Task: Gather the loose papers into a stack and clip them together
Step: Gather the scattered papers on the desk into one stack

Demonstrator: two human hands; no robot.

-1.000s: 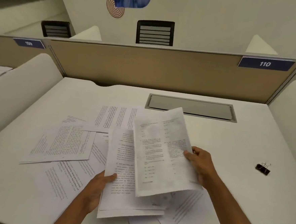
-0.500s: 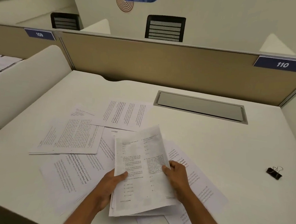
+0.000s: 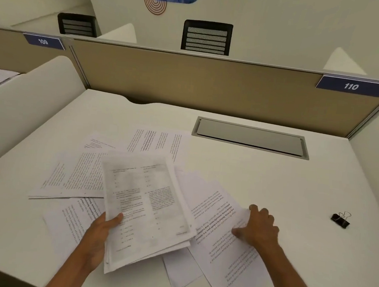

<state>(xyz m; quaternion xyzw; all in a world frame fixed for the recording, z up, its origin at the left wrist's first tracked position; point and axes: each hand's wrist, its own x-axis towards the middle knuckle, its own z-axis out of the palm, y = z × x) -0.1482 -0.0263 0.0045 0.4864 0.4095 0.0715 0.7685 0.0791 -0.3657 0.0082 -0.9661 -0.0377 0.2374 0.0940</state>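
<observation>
My left hand (image 3: 101,233) grips a gathered stack of printed papers (image 3: 148,210) by its left edge, thumb on top, holding it slightly above the desk. My right hand (image 3: 257,227) is to the right of that stack and pinches the edge of a loose printed sheet (image 3: 224,240) lying on the white desk (image 3: 270,187). More loose sheets (image 3: 78,176) lie spread to the left and behind, one (image 3: 159,143) further back. A black binder clip (image 3: 340,220) rests alone on the desk at the right.
A grey cable hatch (image 3: 250,137) is set into the desk behind the papers. A tan partition (image 3: 210,84) closes the back, with white dividers at both sides. Another blank sheet (image 3: 182,270) pokes out near the front edge.
My right hand has let go of the stack and moved right onto a loose sheet. The left hand alone now holds the stack, shifted left.
</observation>
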